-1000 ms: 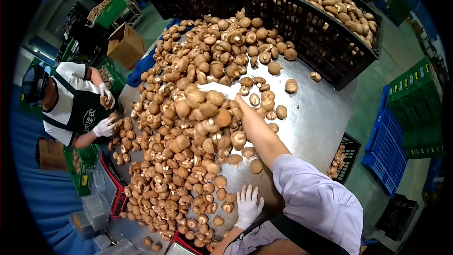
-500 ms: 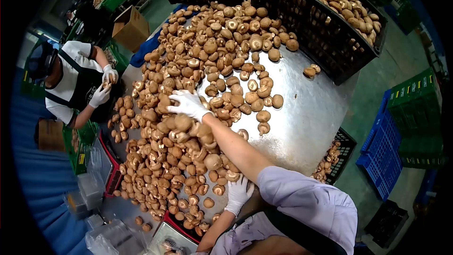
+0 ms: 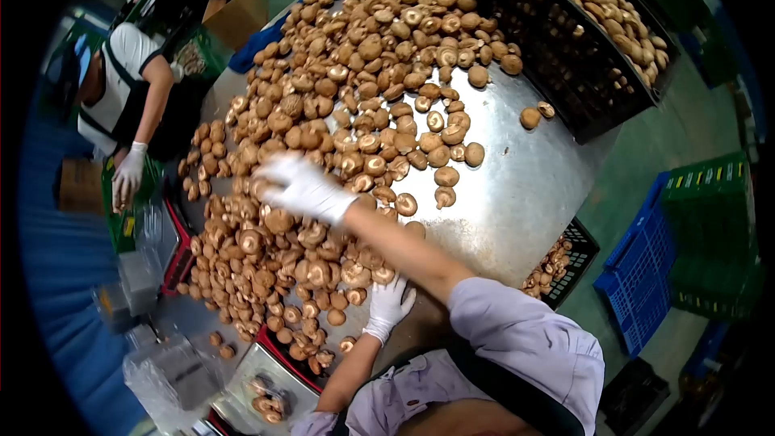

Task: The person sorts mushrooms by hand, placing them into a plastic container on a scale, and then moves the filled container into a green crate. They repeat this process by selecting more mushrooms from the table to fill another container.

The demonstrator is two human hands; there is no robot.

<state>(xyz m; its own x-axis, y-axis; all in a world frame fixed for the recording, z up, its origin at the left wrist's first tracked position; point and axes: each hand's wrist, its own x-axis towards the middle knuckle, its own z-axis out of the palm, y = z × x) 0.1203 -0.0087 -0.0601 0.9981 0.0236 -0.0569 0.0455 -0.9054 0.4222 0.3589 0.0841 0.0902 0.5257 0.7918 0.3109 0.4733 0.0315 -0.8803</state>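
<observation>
A big heap of brown shiitake mushrooms (image 3: 323, 97) covers much of the metal table (image 3: 517, 186). My right hand (image 3: 303, 186), in a white glove, reaches across the middle of the heap. It is blurred by motion, but its fingers look stretched out over the mushrooms, with none seen gripped. Lower down, my gloved left hand (image 3: 390, 308) rests at the near edge of the heap, fingers extended beside the closest mushrooms. A red-edged scale (image 3: 278, 379) stands near my left forearm, with a few mushrooms (image 3: 268, 400) on it in what looks like a clear tray.
Black crates (image 3: 557, 48) stand along the far side, one full of mushrooms. Another black basket (image 3: 575, 262) sits below the right edge. Clear plastic trays (image 3: 182, 371) lie at lower left. Across the table a co-worker (image 3: 133, 89) stands by a second red scale (image 3: 176, 246).
My right hand has swept left over the heap, and the mushrooms tumbling below it have settled nearer me. The co-worker's raised hands have parted, one now lowered. The view has shifted slightly.
</observation>
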